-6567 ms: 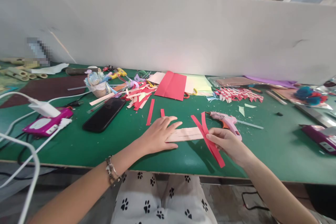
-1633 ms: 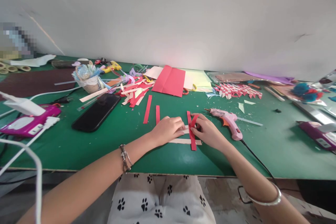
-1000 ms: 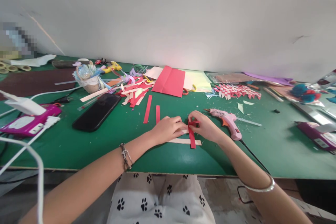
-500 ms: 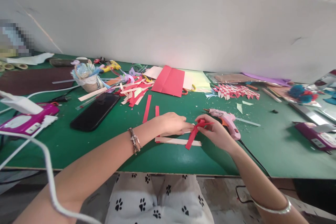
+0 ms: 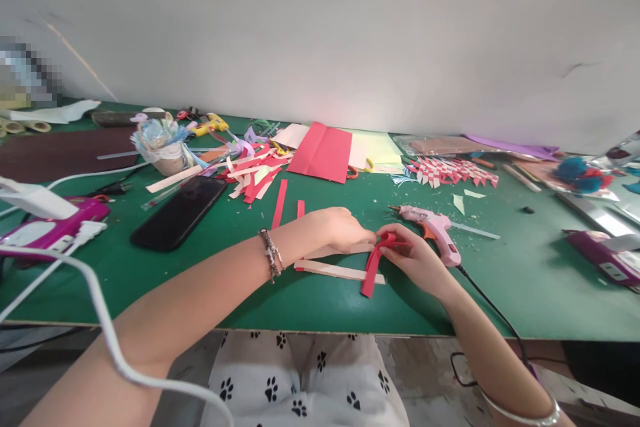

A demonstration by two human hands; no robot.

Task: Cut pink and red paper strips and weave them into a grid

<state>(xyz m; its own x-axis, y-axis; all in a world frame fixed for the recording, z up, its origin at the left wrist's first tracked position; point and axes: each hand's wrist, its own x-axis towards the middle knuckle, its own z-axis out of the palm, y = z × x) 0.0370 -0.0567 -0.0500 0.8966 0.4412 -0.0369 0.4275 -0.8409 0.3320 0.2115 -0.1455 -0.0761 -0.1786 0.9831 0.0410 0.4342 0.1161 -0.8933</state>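
My right hand pinches a looped red paper strip between thumb and fingers, its tail hanging over the right end of a white paper strip. My left hand is closed, fingertips down at the end of a second white strip, right beside the red loop. The hand partly hides what its fingertips grip. Two more red strips lie close by: one upright red strip partly under my left wrist, another red strip farther left.
A pink glue gun lies right of my hands, its cord running off the front edge. At left are a black phone and a purple power strip. Behind sit cut strips, red paper and a woven red-white piece.
Both hands have shifted slightly right. The red strip has moved right and its tail now hangs lower and steeper. My left fingertips are closer to the red loop.
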